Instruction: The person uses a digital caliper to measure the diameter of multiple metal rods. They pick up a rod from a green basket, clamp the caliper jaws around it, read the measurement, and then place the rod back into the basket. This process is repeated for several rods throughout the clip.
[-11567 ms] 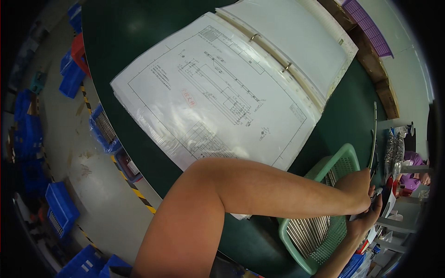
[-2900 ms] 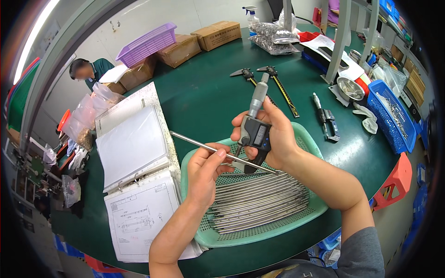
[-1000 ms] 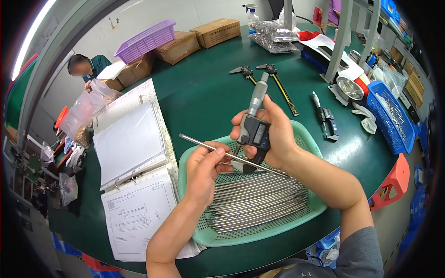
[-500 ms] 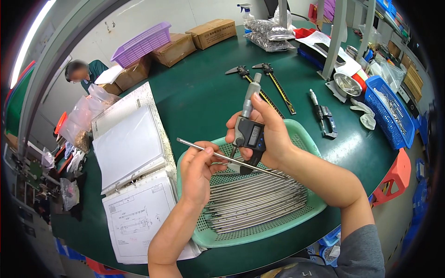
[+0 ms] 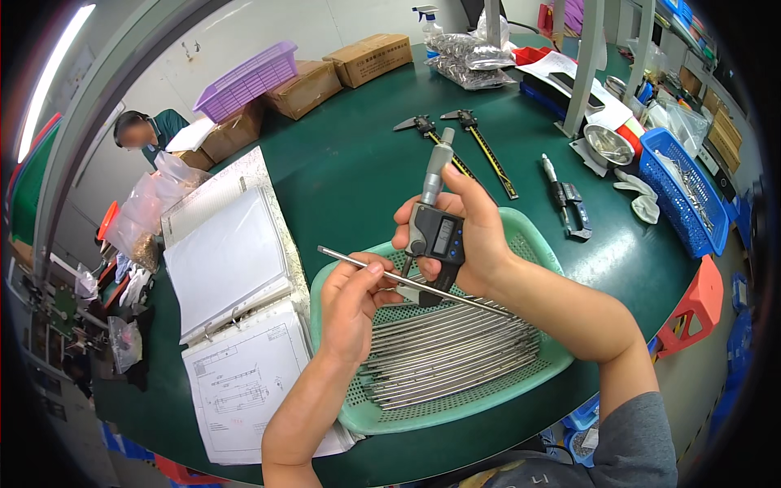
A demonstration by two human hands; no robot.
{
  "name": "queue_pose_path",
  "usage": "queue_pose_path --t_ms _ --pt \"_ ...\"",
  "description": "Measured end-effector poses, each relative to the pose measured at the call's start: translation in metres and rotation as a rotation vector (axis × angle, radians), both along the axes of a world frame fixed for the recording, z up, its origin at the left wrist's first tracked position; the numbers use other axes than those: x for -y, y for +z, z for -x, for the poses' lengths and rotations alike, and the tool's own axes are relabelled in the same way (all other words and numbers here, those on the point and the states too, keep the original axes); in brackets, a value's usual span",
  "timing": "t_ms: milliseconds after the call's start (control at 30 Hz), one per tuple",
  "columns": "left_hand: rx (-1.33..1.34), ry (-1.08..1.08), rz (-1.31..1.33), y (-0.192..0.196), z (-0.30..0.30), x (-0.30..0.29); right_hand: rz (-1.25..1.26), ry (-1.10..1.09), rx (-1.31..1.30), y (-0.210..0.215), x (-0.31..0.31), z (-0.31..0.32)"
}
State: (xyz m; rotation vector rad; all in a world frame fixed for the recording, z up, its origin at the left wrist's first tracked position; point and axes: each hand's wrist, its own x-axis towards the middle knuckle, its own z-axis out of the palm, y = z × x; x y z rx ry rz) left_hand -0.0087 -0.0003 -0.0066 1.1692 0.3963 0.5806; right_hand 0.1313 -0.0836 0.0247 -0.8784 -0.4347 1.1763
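Observation:
My left hand pinches a thin metal rod between thumb and fingers. The rod slants down to the right, across the lower part of a digital micrometer. My right hand is wrapped round the micrometer, its thumb up beside the silver thimble and the small display facing up. Whether the measuring faces touch the rod is hidden by the left fingers and the frame. Beneath both hands, a light-green basket holds many similar rods lying side by side.
An open binder with a drawing sheet lies left. Two calipers and another micrometer lie beyond the hands. At right are a blue basket, a white glove and a metal bowl. Cardboard boxes line the back; a person sits far left.
The rod has shifted slightly right and down, along with my left hand. My right hand keeps its grip on the micrometer, almost unmoved.

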Motion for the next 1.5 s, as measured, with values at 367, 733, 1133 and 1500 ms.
queue_pose_path --t_ms 367,733,1133,1500 --pt "0.006 0.003 0.02 0.0 0.0 -0.001 0.002 -0.019 0.044 -0.001 -0.001 0.001" --pt "-0.011 -0.056 0.015 -0.001 0.0 -0.001 -0.041 -0.026 -0.031 -0.001 0.0 0.003" --pt "-0.009 0.268 -0.179 0.002 -0.003 0.005 -0.002 -0.12 0.027 -0.003 -0.003 0.0" --pt "-0.104 0.484 -1.756 0.008 -0.006 0.008 0.084 -0.046 0.009 -0.001 0.0 -0.003"
